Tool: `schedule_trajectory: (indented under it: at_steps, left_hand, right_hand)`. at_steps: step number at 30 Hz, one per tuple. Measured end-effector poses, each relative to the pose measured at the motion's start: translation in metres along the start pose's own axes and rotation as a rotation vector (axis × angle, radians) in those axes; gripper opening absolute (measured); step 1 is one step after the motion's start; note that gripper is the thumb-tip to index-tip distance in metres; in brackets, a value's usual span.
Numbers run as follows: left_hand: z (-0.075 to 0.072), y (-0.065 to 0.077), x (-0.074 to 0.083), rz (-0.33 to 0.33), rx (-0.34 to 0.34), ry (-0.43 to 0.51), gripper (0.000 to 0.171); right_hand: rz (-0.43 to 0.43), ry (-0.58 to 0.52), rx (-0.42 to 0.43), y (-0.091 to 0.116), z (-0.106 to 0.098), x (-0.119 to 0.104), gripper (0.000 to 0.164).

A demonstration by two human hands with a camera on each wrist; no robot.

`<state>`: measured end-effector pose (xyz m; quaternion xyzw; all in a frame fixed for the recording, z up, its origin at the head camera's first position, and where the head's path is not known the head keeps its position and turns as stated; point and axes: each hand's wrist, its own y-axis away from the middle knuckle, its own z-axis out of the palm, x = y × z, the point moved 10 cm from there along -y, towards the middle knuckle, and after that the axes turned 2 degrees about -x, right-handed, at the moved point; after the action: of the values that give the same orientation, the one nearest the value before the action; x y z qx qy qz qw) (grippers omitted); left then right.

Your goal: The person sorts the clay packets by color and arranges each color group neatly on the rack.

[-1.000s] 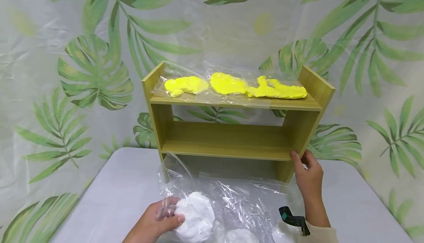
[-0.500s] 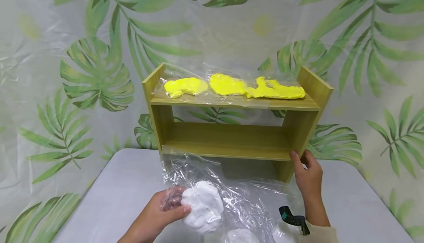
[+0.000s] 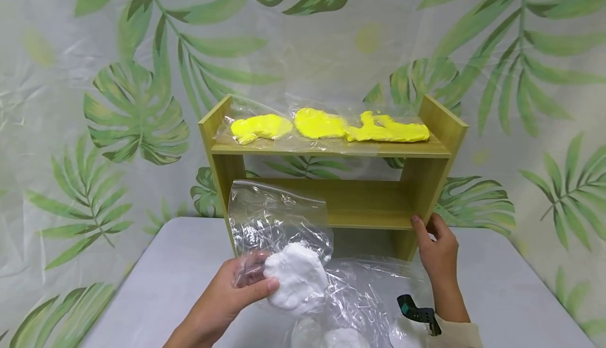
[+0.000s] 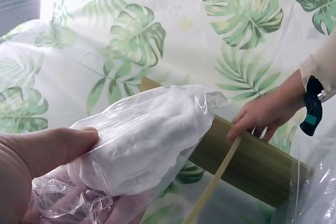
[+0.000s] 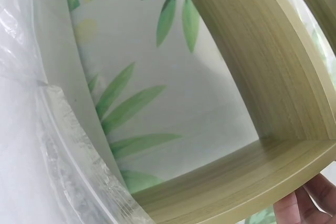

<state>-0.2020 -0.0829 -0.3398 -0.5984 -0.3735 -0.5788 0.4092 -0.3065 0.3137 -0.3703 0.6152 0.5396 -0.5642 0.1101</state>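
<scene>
Pale counter (image 3: 151, 285) carries bagged white lumps (image 3: 345, 338), nearest, between the left hand (image 3: 232, 291) and right hand (image 3: 439, 248), which are well apart. The left pinches another clear bag (image 3: 298, 279) by its filled part, probably for firmness; the right, farther off, grips the shelf unit (image 3: 374, 195), likely steadying it. Beyond both lie bagged yellow lumps (image 3: 319, 123). Compared with earlier, the clear bag stands higher, overlapping more of the shelf unit.

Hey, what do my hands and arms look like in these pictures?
The left hand and right hand wear no gloves. The right arm has a pale beige sleeve; at its end sits a bent black bracket with a small teal patch. No sleeve shows on the left arm. I see no cables.
</scene>
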Motion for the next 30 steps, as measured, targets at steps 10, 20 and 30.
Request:
schedule_trajectory:
  at_steps: [10, 20, 30]
  left_hand:
    - [-0.007, -0.027, 0.017, 0.102, 0.002, -0.028, 0.044]
    - [-0.032, -0.061, 0.025, 0.09, 0.08, -0.112, 0.042]
    - [-0.049, -0.094, 0.032, 0.061, 0.116, -0.176, 0.045]
  right_hand:
    - [-0.002, -0.004, -0.016, 0.0, 0.002, 0.001, 0.032]
    - [-0.009, -0.007, -0.021, 0.001, 0.002, 0.001, 0.032]
    - [-0.007, -0.01, -0.016, 0.0, 0.001, 0.001, 0.032]
